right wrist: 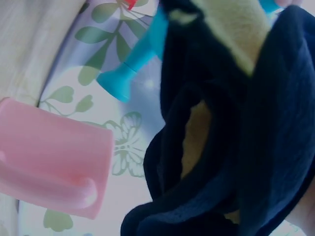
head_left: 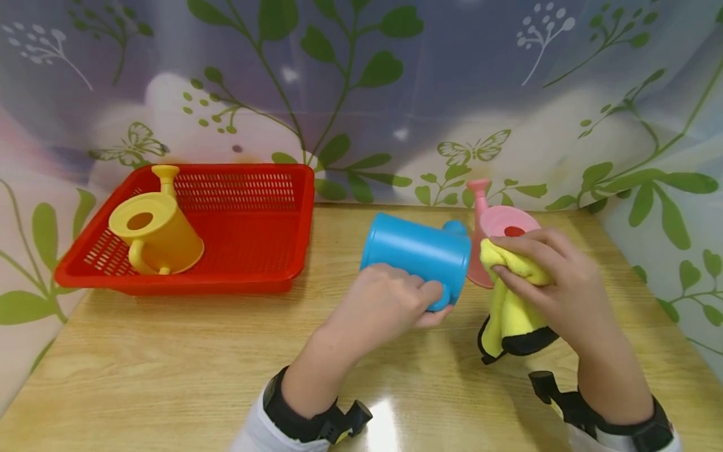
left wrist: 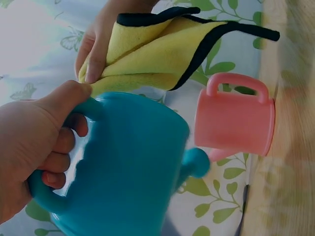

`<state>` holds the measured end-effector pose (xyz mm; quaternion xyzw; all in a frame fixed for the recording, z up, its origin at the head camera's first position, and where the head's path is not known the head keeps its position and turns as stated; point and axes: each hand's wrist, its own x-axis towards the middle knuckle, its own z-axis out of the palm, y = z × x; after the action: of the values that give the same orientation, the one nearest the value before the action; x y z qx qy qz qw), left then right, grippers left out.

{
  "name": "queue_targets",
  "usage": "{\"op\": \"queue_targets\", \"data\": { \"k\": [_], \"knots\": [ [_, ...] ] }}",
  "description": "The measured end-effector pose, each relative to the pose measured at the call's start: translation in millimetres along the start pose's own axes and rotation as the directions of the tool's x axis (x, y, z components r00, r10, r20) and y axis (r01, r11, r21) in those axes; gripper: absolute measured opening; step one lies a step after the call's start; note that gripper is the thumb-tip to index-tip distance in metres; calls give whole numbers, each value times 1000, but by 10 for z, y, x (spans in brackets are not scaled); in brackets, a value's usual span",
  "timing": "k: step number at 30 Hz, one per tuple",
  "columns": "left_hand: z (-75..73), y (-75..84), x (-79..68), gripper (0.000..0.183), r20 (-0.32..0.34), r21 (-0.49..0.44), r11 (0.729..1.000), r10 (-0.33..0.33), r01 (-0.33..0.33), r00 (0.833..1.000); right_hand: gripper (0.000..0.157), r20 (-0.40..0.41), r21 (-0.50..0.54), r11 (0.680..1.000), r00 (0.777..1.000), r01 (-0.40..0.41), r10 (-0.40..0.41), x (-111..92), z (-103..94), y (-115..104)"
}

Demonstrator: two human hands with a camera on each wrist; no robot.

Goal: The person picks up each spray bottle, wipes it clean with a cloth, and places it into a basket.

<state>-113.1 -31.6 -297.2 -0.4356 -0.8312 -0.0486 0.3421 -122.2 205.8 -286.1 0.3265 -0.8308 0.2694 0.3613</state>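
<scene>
My left hand [head_left: 390, 301] grips the handle of a blue toy watering can [head_left: 418, 251], which is tipped on its side above the table. In the left wrist view its fingers curl through the handle of the blue can [left wrist: 128, 162]. My right hand [head_left: 565, 282] pinches a bunched yellow cloth [head_left: 511, 307] with black edging, close to the blue can's top end. Behind that hand a pink watering can [head_left: 480, 220] stands upright on the table, partly hidden. In the right wrist view the cloth [right wrist: 197, 142] covers most of the right side.
On the left of the wooden table [head_left: 169, 358] sits a red plastic basket [head_left: 248, 251] with slotted walls. A yellow watering can [head_left: 169, 232] stands inside it, at its left. A leaf-patterned curtain [head_left: 361, 107] closes off the back and the sides.
</scene>
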Motion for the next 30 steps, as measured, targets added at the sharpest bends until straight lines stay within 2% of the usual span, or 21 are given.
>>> {"op": "queue_targets", "data": {
  "k": [3,6,10,15,25,28,30],
  "knots": [
    [1,7,-3,32,22,4,1000,-6,6,1000,43,31,-32,996,996,87,-86,29,-26,-67],
    [2,11,-5,33,35,9,1000,-10,9,999,39,63,-59,982,982,181,-178,65,-31,-142],
    [5,17,-6,32,39,2,1000,-10,10,999,38,109,-110,962,965,251,-240,88,-30,-235],
    [14,27,-5,32,56,-23,1000,-5,6,998,39,118,-149,954,963,260,-244,80,-29,-299],
    [-18,31,-25,32,94,-45,999,-16,20,995,40,156,-135,951,954,277,-256,80,-14,-310],
    [-21,40,-21,32,100,-37,999,-12,15,995,42,200,-125,954,949,271,-244,79,-58,-306],
    [-22,40,-29,32,99,-25,1000,-16,19,995,32,243,-116,952,937,284,-250,101,-64,-308]
  ]
}}
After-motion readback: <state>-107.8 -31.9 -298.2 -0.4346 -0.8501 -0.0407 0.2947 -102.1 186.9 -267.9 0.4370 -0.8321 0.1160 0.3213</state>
